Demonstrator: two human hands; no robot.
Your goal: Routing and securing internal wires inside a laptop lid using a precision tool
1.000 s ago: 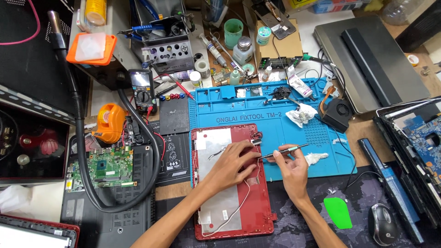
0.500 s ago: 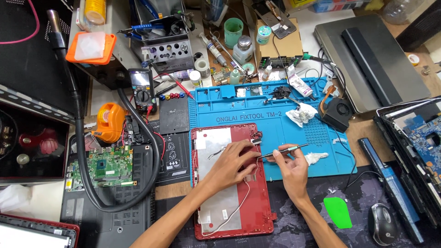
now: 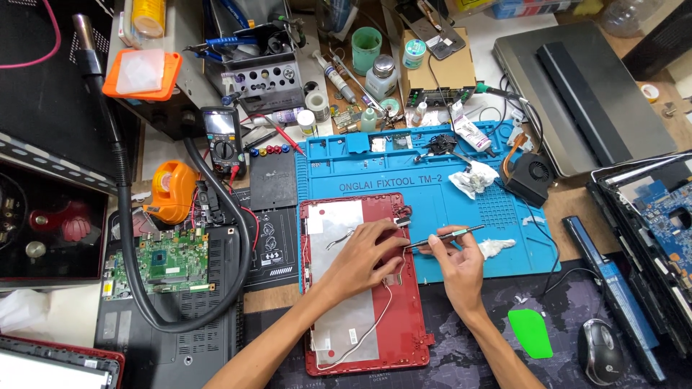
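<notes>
Screens, labels and a box on a crowded repair bench

A small black handheld meter (image 3: 224, 141) with a dim rectangular screen stands left of the blue mat; a flat brown cardboard box (image 3: 448, 70) lies at the top centre; a white rectangular sticker (image 3: 351, 335) sits low on the red laptop lid's (image 3: 407, 317) silver inner panel.

Wooden bench (image 3: 577, 205) carries blue repair mat (image 3: 447, 184), black mat (image 3: 504, 346), closed grey laptop (image 3: 577, 86).
</notes>
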